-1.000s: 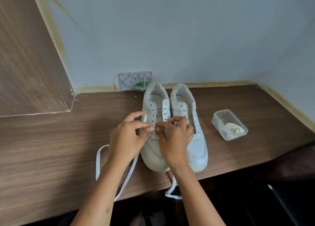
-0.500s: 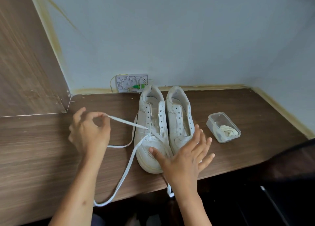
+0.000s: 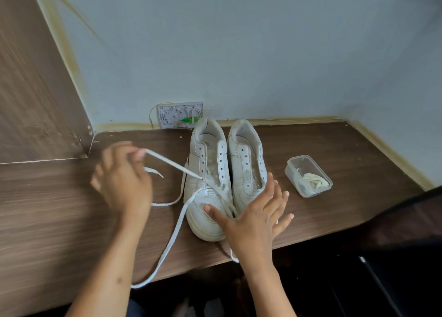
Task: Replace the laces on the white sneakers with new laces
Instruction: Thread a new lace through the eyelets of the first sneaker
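Observation:
Two white sneakers stand side by side on the wooden desk, toes toward me: the left sneaker (image 3: 207, 173) and the right sneaker (image 3: 248, 163). A white lace (image 3: 174, 165) runs taut from a low eyelet of the left sneaker up to my left hand (image 3: 122, 180), which pinches its end out to the left. The lace's other part (image 3: 172, 235) trails over the desk's front edge. My right hand (image 3: 253, 221) lies flat with spread fingers on the toes of both sneakers.
A clear plastic box (image 3: 308, 176) with a bundled cream lace in it sits right of the sneakers. A white wall socket plate (image 3: 180, 114) is behind them. A wooden side panel (image 3: 35, 101) rises at left. Walls close the back and right.
Both hands left the eyelets a second ago. My left hand pulled the lace out to the left; my right hand spread flat on the toes. Since half a second ago, little has moved.

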Demonstrator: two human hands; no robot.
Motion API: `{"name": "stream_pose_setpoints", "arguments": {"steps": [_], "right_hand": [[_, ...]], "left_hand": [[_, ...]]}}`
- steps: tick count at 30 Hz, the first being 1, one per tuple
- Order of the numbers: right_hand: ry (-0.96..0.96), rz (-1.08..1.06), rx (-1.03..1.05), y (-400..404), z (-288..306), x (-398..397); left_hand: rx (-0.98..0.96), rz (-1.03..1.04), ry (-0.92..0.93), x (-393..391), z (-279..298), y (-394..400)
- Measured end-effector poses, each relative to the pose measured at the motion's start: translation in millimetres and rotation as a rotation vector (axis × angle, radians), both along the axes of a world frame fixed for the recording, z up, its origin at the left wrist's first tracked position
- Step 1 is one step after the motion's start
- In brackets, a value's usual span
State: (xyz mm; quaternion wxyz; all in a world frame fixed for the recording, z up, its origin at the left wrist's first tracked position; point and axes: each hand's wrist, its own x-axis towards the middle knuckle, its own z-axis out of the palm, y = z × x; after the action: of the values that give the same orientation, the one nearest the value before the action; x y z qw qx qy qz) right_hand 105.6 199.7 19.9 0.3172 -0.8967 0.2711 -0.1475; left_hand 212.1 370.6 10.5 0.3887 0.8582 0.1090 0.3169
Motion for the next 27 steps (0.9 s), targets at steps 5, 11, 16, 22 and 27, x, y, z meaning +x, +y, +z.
{"name": "stream_pose_setpoints", "arguments": {"steps": [5,11,16,22,27], "right_hand": [[0.023,0.008,-0.001,-1.2,0.9,0.0],[0.042,0.017,0.009,-0.8,2.2,1.2],[0.046,0.021,-0.008,-2.0,0.6,1.0],[0.057,0.017,-0.017,-2.0,0.4,2.3],[0.057,0.025,-0.012,-2.0,2.3,1.7]], "left_hand": [[0.005,-0.096,0.153,5.0,-0.4,17.0],[0.397,-0.575,0.031,-5.8,-4.7,-24.3],[0.144,-0.186,-0.052,-0.2,0.2,-6.7],[0.001,-0.079,0.216,6.3,-2.6,26.1],[0.303,-0.503,0.106,-0.7,2.0,-4.1]]}}
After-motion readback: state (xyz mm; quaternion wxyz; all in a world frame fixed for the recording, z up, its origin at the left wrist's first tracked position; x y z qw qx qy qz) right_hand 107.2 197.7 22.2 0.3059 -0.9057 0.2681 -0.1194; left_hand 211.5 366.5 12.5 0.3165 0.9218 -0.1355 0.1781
